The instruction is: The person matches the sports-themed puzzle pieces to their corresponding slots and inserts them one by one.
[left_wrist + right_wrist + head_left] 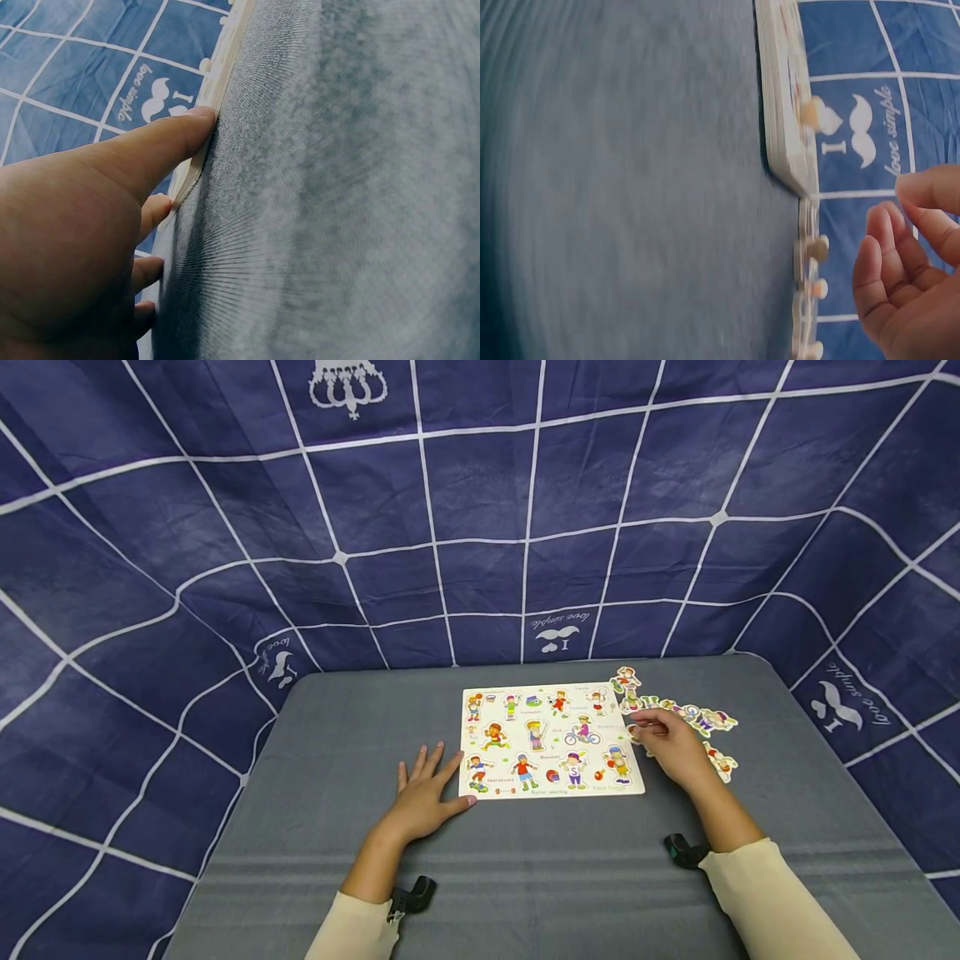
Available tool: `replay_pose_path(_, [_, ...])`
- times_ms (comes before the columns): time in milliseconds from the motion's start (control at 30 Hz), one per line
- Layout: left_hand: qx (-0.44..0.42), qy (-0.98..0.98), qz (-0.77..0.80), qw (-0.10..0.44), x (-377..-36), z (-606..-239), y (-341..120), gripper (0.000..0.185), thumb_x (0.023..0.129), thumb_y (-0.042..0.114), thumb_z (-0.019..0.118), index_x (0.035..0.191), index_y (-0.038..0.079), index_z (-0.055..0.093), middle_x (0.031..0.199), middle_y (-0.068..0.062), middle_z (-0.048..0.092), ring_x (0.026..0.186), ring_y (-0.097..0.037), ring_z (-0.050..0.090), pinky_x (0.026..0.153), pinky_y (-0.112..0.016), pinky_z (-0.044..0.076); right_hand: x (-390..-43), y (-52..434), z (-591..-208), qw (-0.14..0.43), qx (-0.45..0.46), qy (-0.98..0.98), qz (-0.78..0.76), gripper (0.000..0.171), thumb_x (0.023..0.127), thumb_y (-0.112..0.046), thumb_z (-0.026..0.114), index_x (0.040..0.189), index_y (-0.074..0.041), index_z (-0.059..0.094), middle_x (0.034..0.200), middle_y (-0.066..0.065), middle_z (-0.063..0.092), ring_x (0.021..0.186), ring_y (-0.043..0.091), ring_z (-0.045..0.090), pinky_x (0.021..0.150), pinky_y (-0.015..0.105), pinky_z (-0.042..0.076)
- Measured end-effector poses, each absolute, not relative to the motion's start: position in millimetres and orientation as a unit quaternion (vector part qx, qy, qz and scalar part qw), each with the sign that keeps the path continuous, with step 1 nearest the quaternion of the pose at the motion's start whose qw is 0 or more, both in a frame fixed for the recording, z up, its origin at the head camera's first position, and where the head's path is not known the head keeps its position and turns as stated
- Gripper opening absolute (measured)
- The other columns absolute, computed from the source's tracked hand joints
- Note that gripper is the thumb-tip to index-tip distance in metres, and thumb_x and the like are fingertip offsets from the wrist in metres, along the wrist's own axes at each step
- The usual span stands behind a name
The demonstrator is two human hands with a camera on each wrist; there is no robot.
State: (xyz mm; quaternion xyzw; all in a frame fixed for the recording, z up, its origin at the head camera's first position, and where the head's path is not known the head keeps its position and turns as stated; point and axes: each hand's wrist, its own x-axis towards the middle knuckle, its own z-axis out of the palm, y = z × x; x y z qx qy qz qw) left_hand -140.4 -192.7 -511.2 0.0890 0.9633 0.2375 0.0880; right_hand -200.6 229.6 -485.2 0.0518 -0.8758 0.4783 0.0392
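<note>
1. Puzzle board (551,740) lies flat at the middle of the grey bench (337,735).
2. Left hand (424,795), fingers spread flat, touches the board's near-left corner.
3. Right hand (670,742), fingers loosely curled, hovers over the loose pieces (708,720) right of the board; whether it grips one, I cannot tell.

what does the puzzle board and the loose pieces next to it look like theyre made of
The puzzle board looks like pale wood or plywood with a smooth printed face: the right wrist view shows a thick, light edge. The loose pieces look like the same flat printed wood, with small pale knobs, wood or plastic. The left hand touches the board's edge.
</note>
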Motion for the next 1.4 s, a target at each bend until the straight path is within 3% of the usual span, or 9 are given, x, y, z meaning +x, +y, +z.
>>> replay_pose_path(267, [0.088, 0.965, 0.231, 0.092, -142, -510, -193, 0.083, 0.090, 0.066, 0.063, 0.159, 0.031, 0.034, 0.171, -0.011, 0.016, 0.159, -0.039, 0.001, 0.120, -0.071, -0.005, -200, 246, -485, 0.062, 0.065, -0.903, 0.421, 0.025, 0.094, -0.003, 0.065, 0.118, 0.005, 0.067, 0.103, 0.021, 0.065, 0.076, -0.006, 0.054, 0.063, 0.014, 0.047])
replay_pose_path(433, [0.084, 0.965, 0.232, 0.091, -141, -509, -193, 0.083, 0.090, 0.065, 0.064, 0.159, 0.031, 0.034, 0.171, -0.010, 0.015, 0.159, -0.039, 0.001, 0.121, -0.071, -0.005, -206, 250, -485, 0.037, 0.077, -0.914, 0.397, 0.026, 0.094, -0.005, 0.067, 0.118, 0.005, 0.067, 0.106, 0.022, 0.065, 0.076, -0.003, 0.054, 0.064, 0.018, 0.047])
replay_pose_path(633, [0.086, 0.964, 0.235, 0.095, -140, -511, -194, 0.084, 0.090, 0.066, 0.063, 0.159, 0.031, 0.033, 0.171, -0.011, 0.015, 0.159, -0.039, 0.000, 0.120, -0.071, -0.006, -213, 249, -485, 0.002, 0.078, -0.928, 0.364, 0.026, 0.093, -0.006, 0.066, 0.117, 0.003, 0.068, 0.094, 0.016, 0.069, 0.072, 0.003, 0.057, 0.064, 0.023, 0.045])
replay_pose_path(1033, [0.085, 0.964, 0.233, 0.092, -141, -509, -192, 0.083, 0.089, 0.065, 0.064, 0.159, 0.032, 0.035, 0.171, -0.011, 0.016, 0.159, -0.039, 0.002, 0.120, -0.071, -0.004, -222, 249, -489, -0.009, 0.082, -0.943, 0.322, 0.019, 0.088, -0.003, 0.065, 0.105, 0.001, 0.072, 0.084, 0.009, 0.068, 0.072, 0.013, 0.056, 0.067, 0.029, 0.042])
replay_pose_path(1400, [0.083, 0.965, 0.230, 0.090, -141, -511, -192, 0.083, 0.089, 0.066, 0.064, 0.159, 0.032, 0.035, 0.171, -0.010, 0.017, 0.159, -0.039, 0.003, 0.120, -0.071, -0.003, -222, 247, -488, -0.018, 0.080, -0.947, 0.312, 0.018, 0.087, -0.003, 0.064, 0.102, 0.000, 0.072, 0.087, 0.011, 0.066, 0.075, 0.015, 0.055, 0.068, 0.031, 0.041])
